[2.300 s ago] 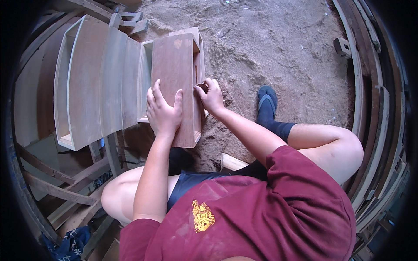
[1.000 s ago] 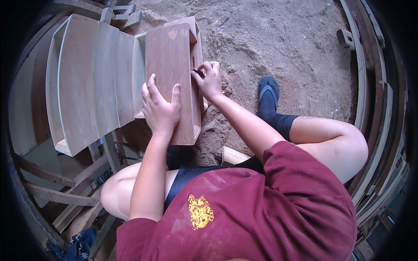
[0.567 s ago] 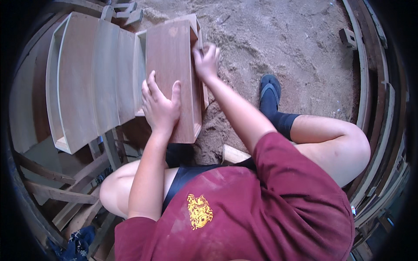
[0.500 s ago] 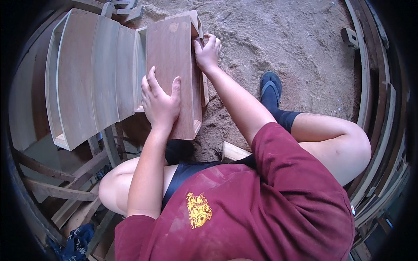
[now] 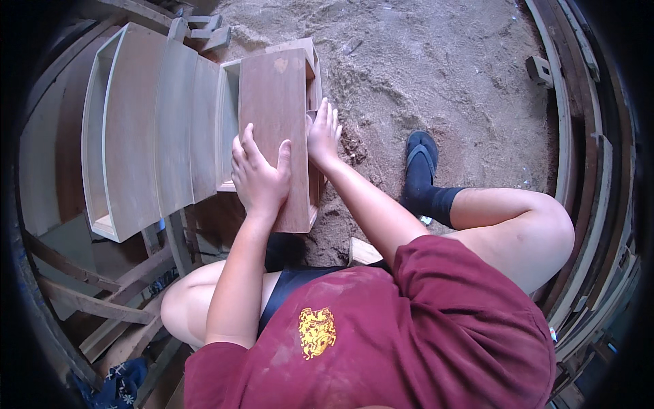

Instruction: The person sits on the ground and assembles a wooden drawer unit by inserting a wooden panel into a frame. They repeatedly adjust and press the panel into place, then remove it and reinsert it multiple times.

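Observation:
A brown wooden box (image 5: 276, 102) stands on the sandy ground in front of me, its flat board face turned up. My left hand (image 5: 259, 176) lies flat on the near part of that face, fingers spread. My right hand (image 5: 323, 135) presses against the box's right side edge with fingers extended. Neither hand holds anything.
A stack of pale wooden drawer-like boxes (image 5: 146, 129) leans to the left of the brown box. Small wood blocks (image 5: 204, 31) lie at the top, another block (image 5: 538, 68) at the right. Wooden slats (image 5: 102, 307) lie lower left, curved planks (image 5: 593, 191) along the right. My socked foot (image 5: 422, 167) rests on the sand.
My right hand slid from the box's top right edge, where its fingers were pinched, to flat against the right side. The left hand stayed pressed on the face.

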`<move>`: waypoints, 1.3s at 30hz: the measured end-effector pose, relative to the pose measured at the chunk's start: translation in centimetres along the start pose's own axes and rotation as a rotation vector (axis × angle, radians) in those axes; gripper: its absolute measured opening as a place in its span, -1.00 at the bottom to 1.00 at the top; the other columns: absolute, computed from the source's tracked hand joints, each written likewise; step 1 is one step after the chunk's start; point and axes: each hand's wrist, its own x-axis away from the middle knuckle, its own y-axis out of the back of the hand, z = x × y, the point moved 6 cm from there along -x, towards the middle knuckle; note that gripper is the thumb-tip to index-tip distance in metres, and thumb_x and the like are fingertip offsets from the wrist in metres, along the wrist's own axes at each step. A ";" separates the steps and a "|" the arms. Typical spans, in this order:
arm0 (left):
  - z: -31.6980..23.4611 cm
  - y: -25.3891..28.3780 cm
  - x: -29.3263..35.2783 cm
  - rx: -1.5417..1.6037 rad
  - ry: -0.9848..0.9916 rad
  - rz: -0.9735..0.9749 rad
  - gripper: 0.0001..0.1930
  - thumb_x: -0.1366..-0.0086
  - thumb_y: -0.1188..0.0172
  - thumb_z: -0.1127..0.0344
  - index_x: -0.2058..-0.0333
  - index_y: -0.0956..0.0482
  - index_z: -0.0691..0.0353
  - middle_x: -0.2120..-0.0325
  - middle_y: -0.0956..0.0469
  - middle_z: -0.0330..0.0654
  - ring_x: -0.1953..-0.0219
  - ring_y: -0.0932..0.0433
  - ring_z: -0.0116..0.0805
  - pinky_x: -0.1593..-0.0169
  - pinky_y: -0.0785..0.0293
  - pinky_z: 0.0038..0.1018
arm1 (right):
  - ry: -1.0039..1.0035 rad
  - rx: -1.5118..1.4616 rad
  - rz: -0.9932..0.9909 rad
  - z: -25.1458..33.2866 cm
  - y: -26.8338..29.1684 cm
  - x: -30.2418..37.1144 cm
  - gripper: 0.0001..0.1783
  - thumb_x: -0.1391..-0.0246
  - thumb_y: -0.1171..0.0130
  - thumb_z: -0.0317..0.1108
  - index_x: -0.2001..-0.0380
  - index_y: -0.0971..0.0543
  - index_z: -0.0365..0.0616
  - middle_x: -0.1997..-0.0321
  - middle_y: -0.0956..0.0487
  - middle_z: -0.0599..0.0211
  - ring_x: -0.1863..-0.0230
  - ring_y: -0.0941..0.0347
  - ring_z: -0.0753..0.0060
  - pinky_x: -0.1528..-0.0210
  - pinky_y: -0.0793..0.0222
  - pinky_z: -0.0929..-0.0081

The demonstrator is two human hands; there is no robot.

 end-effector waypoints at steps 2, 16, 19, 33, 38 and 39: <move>-0.3 0.1 -0.3 0.006 0.006 0.012 -0.16 -0.37 -0.16 -0.28 -0.40 -0.19 0.17 -0.31 -0.27 0.18 -0.35 -0.29 0.21 -0.36 -0.24 0.03 | 0.024 -0.026 -0.059 1.8 0.9 -1.1 -0.12 -0.40 0.02 -0.04 -0.56 0.10 -0.22 -0.63 0.00 -0.09 -0.66 0.25 -0.17 -0.55 0.38 -0.38; -0.4 -0.5 -0.3 0.013 -0.021 0.018 -0.12 -0.33 -0.16 -0.32 -0.42 -0.15 0.11 -0.32 -0.24 0.21 -0.36 -0.27 0.22 -0.33 -0.24 0.08 | -0.070 -0.087 -0.186 2.9 3.0 -4.9 -0.22 -0.48 0.19 -0.05 -0.56 0.08 -0.21 -0.64 -0.04 0.04 -0.66 0.22 -0.15 -0.52 0.39 -0.49; 0.3 -0.5 -0.3 -0.006 -0.006 0.005 -0.13 -0.34 -0.16 -0.31 -0.42 -0.15 0.11 -0.32 -0.24 0.19 -0.35 -0.27 0.21 -0.33 -0.25 0.07 | -0.012 -0.108 -0.140 0.4 0.7 0.1 -0.25 -0.48 0.21 -0.06 -0.58 0.07 -0.10 -0.65 -0.04 0.10 -0.66 0.22 -0.17 -0.47 0.43 -0.60; 0.2 -0.4 0.0 -0.023 -0.023 -0.018 -0.13 -0.34 -0.15 -0.32 -0.41 -0.16 0.13 -0.31 -0.26 0.19 -0.32 -0.31 0.23 -0.31 -0.27 0.05 | 0.038 0.055 -0.126 1.9 1.3 -0.5 -0.31 -0.47 0.20 -0.12 -0.54 -0.05 -0.18 -0.64 -0.09 0.14 -0.67 0.25 -0.11 -0.48 0.49 -0.60; -0.1 -0.5 -0.4 -0.003 -0.013 0.015 -0.14 -0.35 -0.14 -0.31 -0.41 -0.16 0.12 -0.32 -0.25 0.18 -0.33 -0.30 0.22 -0.31 -0.27 0.05 | 0.063 0.013 -0.193 2.5 2.2 -2.5 -0.32 -0.47 0.23 -0.14 -0.54 -0.05 -0.16 -0.63 -0.12 0.22 -0.66 0.21 -0.11 -0.47 0.47 -0.63; 0.1 -0.5 -0.3 -0.009 -0.013 0.002 -0.14 -0.35 -0.14 -0.31 -0.41 -0.16 0.12 -0.32 -0.25 0.18 -0.33 -0.30 0.22 -0.31 -0.28 0.04 | 0.041 0.061 -0.121 1.5 1.0 -0.6 -0.30 -0.47 0.22 -0.12 -0.55 -0.03 -0.15 -0.65 -0.08 0.24 -0.67 0.22 -0.10 -0.46 0.50 -0.65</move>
